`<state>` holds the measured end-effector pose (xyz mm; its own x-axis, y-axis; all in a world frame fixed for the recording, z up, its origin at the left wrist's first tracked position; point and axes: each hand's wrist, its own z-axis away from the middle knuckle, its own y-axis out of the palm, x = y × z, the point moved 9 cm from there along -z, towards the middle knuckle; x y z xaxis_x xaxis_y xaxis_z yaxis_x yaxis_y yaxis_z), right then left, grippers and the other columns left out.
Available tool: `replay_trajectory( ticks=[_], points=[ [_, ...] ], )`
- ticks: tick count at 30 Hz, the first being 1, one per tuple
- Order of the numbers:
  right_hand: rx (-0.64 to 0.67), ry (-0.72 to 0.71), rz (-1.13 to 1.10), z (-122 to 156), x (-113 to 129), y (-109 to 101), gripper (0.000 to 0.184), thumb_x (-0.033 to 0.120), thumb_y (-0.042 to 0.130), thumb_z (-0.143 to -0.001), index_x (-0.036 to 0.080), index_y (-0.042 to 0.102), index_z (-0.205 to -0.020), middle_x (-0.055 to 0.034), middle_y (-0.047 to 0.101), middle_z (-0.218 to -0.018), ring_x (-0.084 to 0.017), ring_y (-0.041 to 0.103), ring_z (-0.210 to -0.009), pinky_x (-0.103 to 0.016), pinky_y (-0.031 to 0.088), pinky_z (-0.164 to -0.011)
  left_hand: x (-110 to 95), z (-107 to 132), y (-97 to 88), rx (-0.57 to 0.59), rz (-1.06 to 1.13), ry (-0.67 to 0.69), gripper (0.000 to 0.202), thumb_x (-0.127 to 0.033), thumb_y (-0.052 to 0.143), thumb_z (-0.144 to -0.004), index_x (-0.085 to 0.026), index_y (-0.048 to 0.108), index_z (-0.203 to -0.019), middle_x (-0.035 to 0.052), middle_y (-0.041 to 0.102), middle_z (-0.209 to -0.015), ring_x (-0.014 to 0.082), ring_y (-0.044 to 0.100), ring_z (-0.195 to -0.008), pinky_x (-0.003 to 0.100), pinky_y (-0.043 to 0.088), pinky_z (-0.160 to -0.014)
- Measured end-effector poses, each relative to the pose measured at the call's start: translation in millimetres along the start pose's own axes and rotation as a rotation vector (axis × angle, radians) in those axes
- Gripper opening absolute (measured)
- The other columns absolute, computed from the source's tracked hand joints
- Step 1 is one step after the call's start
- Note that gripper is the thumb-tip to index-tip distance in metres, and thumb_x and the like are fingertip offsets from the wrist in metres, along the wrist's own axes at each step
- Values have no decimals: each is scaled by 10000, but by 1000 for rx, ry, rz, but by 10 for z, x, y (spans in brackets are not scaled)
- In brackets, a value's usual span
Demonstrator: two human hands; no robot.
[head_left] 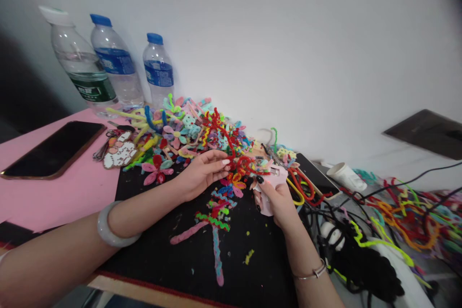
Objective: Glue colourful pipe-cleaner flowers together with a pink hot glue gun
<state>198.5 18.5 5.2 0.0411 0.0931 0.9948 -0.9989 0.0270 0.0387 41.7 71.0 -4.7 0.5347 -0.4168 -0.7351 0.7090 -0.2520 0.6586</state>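
Note:
My left hand [204, 173] pinches a red pipe cleaner [231, 147] between thumb and fingertips, above the middle of a black mat [252, 255]. In my right hand [276, 197] is a pale pink hand-held device [274, 177], its exact kind unclear, close beside the red curl of pipe cleaner [245, 164]. Under the hands lie a multicoloured pipe cleaner flower [236, 184] and a figure of twisted pipe cleaners [216, 221] with pink and blue strands trailing toward me. A small yellow scrap [249, 256] rests on the mat.
Behind the hands rises a heap of pipe cleaner pieces [180, 130]. Several bottles, one a blue-capped bottle [159, 70], stand against the wall. A phone [54, 149] lies at left on a pink surface. At right are a paper cup [346, 176], black cables [390, 185] and loose pipe cleaners [407, 216].

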Motion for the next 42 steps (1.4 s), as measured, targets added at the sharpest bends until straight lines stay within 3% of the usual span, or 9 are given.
replay_trajectory(
  ticks=[8,17,42],
  points=[
    [-14,7,13,1,-7,-23,376,468,631,-724,155,524,-544,26,497,-426,-73,416,-336,-204,315,-335,-6,1,-14,-13,2,5,163,-122,704,-686,-160,628,-825,-7,614,-731,86,617,-700,220,515,-714],
    [-12,21,9,-3,-21,-22,334,467,646,-713,141,594,-663,28,510,-441,-80,432,-351,-204,329,-337,-14,-7,-23,-34,6,9,165,-112,701,-684,-160,623,-820,-9,612,-739,89,616,-712,226,514,-720],
    [36,7,60,3,1,3,331,439,614,-759,146,569,-612,21,499,-422,-82,432,-356,-203,307,-350,-27,-15,-50,-50,37,23,135,-100,663,-723,-163,622,-836,-16,626,-739,80,617,-695,238,519,-744]
  ],
)
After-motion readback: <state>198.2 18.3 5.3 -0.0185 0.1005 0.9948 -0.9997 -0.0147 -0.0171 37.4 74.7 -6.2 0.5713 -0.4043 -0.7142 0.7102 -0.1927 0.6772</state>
